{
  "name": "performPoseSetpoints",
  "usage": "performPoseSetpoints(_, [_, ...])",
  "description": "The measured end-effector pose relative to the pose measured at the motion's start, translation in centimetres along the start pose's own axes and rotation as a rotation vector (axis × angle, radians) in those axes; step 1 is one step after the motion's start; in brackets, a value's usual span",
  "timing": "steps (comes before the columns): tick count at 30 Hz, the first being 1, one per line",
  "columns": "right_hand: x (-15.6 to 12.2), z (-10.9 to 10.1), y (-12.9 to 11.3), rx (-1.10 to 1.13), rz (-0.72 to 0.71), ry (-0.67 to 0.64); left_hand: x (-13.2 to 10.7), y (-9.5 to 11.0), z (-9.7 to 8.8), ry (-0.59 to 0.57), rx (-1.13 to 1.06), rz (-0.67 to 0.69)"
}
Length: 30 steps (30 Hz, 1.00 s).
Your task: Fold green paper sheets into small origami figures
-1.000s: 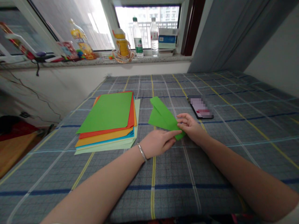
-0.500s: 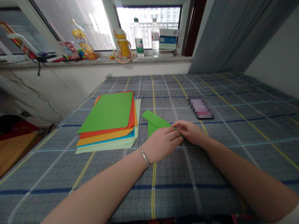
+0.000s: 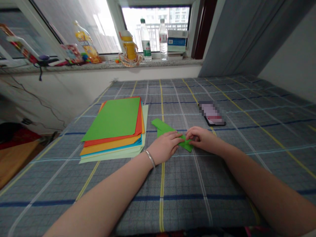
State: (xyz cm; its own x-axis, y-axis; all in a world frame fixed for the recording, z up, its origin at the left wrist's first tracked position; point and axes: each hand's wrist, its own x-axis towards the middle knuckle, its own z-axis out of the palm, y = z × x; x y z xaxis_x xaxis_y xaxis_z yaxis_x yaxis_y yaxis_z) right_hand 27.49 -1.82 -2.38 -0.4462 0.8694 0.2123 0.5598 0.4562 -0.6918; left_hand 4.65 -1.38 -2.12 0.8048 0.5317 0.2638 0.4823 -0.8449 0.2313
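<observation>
Looks from the person's head, forward and down across the checked cloth (image 3: 138, 210). Sits near enough to catch both arms (image 3: 106, 197) entering from bottom and lower right, with left hand (image 3: 165, 146) and right hand (image 3: 203, 140) close to mid-picture. Reaches to the window (image 3: 155, 12) at the top and the curtain (image 3: 237, 36) at upper right.

Daylight glares through the window (image 3: 155, 16), the foreground dimmer.

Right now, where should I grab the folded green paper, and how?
I'd pinch the folded green paper by its far-left end, coming from the far side. That narrow end pokes out uncovered, while the left hand lies over the middle and the right hand is at the other end. It looks thin and flat, so a gentle pinch should do.
</observation>
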Motion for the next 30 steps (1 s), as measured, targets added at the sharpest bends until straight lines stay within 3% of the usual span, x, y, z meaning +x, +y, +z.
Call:
performPoseSetpoints(10, [-0.7,-2.0,0.1,-0.223,-0.038,-0.168,0.3,-0.8,-0.1,0.017,-0.099,0.079])
performPoseSetpoints(20, [-1.2,-2.4,-1.1,-0.337,-0.071,-0.262,0.4,-1.0,0.0,0.000,-0.176,0.070])
performPoseSetpoints(30, [-0.9,-1.5,-2.1,-0.502,-0.097,-0.198,0.4,-1.3,0.0,-0.024,-0.251,0.051])
